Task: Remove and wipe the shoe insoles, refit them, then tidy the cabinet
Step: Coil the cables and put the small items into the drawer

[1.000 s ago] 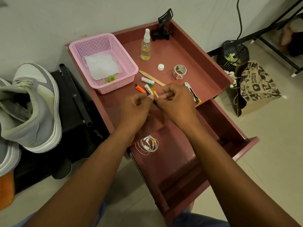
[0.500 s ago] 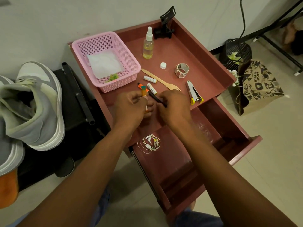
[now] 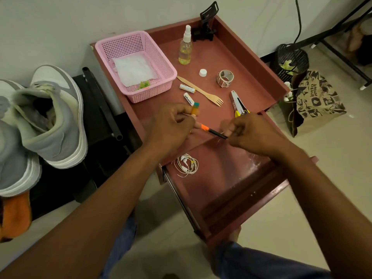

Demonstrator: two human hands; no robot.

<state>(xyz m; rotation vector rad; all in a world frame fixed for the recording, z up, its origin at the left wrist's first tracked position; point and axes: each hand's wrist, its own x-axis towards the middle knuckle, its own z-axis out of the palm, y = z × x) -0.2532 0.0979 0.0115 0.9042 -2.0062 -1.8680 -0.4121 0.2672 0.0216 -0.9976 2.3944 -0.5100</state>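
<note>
We are tidying the cabinet (image 3: 241,63): at frame centre our left hand (image 3: 171,125) and right hand (image 3: 251,133) pinch a marker (image 3: 211,131); next, stow it in the drawer (image 3: 231,178).

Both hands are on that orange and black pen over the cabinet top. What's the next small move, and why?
Probably lower the pen into the open drawer. The left hand and right hand pinch its ends just above the drawer, where only the earphones lie.
</note>
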